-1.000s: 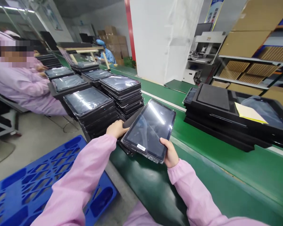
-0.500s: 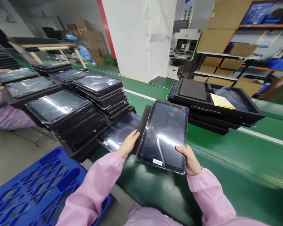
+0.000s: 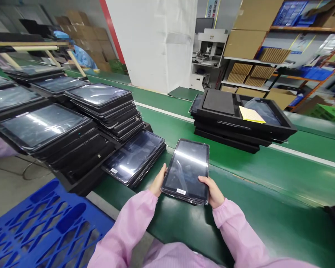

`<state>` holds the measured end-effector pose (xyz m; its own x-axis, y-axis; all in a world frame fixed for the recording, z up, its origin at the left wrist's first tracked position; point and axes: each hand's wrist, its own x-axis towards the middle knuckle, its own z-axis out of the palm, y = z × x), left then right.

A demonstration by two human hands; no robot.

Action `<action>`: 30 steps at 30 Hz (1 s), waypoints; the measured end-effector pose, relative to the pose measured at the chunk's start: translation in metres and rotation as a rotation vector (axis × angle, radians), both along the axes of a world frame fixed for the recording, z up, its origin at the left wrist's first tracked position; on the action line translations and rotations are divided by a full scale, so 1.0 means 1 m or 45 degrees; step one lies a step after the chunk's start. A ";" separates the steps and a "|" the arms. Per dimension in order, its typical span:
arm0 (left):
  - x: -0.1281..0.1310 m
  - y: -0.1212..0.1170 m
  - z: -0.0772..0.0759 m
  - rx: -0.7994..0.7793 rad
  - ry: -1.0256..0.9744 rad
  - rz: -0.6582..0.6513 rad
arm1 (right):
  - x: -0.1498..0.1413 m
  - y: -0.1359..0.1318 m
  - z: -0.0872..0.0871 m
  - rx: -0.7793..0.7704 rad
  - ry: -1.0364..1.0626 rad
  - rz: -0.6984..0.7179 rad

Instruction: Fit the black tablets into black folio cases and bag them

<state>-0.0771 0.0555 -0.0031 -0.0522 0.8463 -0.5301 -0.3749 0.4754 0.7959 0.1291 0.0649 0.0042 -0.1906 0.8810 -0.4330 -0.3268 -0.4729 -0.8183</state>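
A tablet screen [image 3: 184, 171] with glossy clear film and a small white label at its near edge is between my hands, over the green bench. My right hand [image 3: 214, 190] grips its right edge, thumb on the glass and fingers hidden beneath. My left hand [image 3: 158, 181] holds the left edge, its fingers mostly hidden. A dark layer shows under the near edge; I cannot tell whether it is the black sheet or another panel. Left of my left hand lies a short pile of similar screens [image 3: 135, 154].
Tall stacks of screens in black trays [image 3: 47, 126] stand left. Black foam trays [image 3: 220, 108] with a yellow note pad [image 3: 252, 114] sit at back right. A blue plastic pallet [image 3: 44, 230] is below left. Across the bench [image 3: 257, 208], a co-worker in blue [image 3: 82, 56] is visible.
The black sheet in my left hand no longer shows beside the screen. My left hand has moved to the screen's left edge, and the screen is lower, apart from the short pile.
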 end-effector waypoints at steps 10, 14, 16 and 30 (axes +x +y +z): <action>-0.009 0.005 0.022 0.153 0.228 -0.218 | 0.002 0.002 0.001 0.161 -0.428 0.107; -0.008 0.013 0.036 0.247 0.390 -0.334 | 0.012 0.010 0.015 0.267 -0.707 0.171; -0.007 0.019 0.042 0.281 0.419 -0.351 | 0.013 0.011 0.018 0.303 -0.785 0.153; -0.007 0.042 0.031 0.344 0.725 -0.528 | 0.017 -0.007 -0.013 0.186 -0.442 -0.140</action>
<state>-0.0842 0.0970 0.0275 0.0951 0.9531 -0.2874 0.2962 0.2486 0.9222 0.1460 0.0578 -0.0085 0.0436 0.9452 -0.3234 -0.0611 -0.3206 -0.9452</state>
